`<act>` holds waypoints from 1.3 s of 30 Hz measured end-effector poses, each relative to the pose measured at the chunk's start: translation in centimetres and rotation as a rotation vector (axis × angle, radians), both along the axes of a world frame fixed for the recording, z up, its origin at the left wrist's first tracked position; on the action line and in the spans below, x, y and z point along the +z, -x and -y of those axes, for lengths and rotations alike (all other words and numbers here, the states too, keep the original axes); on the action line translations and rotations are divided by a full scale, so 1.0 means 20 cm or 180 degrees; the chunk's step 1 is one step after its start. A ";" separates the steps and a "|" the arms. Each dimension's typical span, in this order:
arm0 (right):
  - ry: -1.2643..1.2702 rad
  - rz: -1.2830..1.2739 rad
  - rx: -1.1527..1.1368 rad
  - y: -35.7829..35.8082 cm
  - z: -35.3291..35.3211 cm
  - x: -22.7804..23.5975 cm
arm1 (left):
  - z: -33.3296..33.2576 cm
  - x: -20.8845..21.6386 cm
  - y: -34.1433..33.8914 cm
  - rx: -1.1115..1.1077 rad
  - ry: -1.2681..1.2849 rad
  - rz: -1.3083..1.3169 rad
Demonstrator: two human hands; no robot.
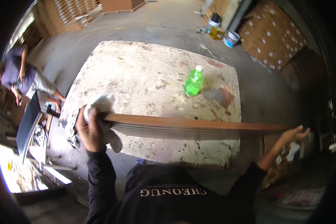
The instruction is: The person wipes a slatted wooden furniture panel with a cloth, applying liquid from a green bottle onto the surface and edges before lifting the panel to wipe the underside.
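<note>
A long brown wooden panel (pixel 183 123) with dark grooves along its face is held up, nearly edge-on, across the near part of the table. My left hand (pixel 90 130) is closed at its left end, with a crumpled white cloth (pixel 100 104) bunched in the fingers and hanging below them. At the far right end, my right hand (pixel 292 136) bears the panel's end against the palm, fingertips reaching past it. Behind the panel, a green clear bottle (pixel 193 81) with a white cap stands on the stained, pale tabletop (pixel 138 71).
To the left, another person (pixel 20 74) stands near a dark panel (pixel 29 125) on a stand. Buckets (pixel 231 39) and a yellow container (pixel 216 33) sit on the floor beyond the table. A large brown board with white spots (pixel 272 35) leans at the back right.
</note>
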State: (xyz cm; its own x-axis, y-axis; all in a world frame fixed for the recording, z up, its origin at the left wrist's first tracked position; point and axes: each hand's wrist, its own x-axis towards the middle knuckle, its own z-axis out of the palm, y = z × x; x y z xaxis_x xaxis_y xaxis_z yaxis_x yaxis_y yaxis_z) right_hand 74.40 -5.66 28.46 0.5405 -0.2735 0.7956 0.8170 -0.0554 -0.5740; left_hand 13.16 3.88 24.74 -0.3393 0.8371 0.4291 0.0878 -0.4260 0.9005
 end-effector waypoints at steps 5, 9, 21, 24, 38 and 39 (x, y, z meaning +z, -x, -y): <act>0.3832 0.2657 0.2119 1.28 -0.18 0.40 | -0.03 0.00 0.07 -0.0715 -0.0162 0.0541; 0.4370 0.2368 0.2667 1.80 -0.34 0.24 | -0.07 -0.26 0.30 -0.1381 0.0422 0.2690; 0.4707 0.1937 0.2289 1.86 -0.35 0.20 | 0.01 -0.62 0.53 -0.1715 0.0944 0.3743; 0.4832 0.1771 0.2332 1.86 -0.38 0.17 | -0.10 -0.44 0.32 -0.1609 -0.0146 0.2122; 0.4412 0.1779 0.2460 1.88 -0.33 0.12 | 0.08 -1.21 0.23 -0.1045 0.0537 -0.1116; 0.4360 0.1874 0.2472 1.88 -0.35 0.11 | 0.07 -1.17 0.22 -0.1316 0.0923 -0.0906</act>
